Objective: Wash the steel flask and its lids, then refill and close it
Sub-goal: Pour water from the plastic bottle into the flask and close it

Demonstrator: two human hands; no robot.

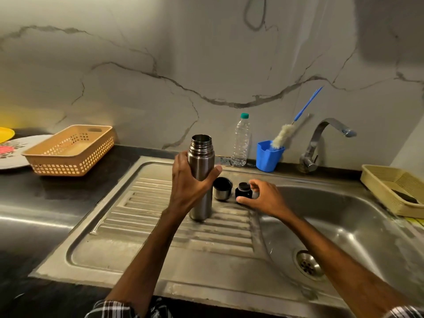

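The steel flask [201, 157] stands upright and uncapped on the ribbed drainboard [160, 226] of the sink. My left hand [190, 180] is wrapped around its body. Just right of it the steel cup lid [222, 188] sits mouth up. Beside that lies the black inner stopper [243, 191]. My right hand [263, 198] hovers at the stopper with fingers spread around it, thumb near its base; it does not grip it.
A clear water bottle [241, 141], a blue cup [268, 157] with a bottle brush [284, 134], and the tap [321, 141] line the back. The sink basin [344, 226] lies right. An orange basket [68, 150] and plates [11, 152] sit left, a beige tray [394, 187] right.
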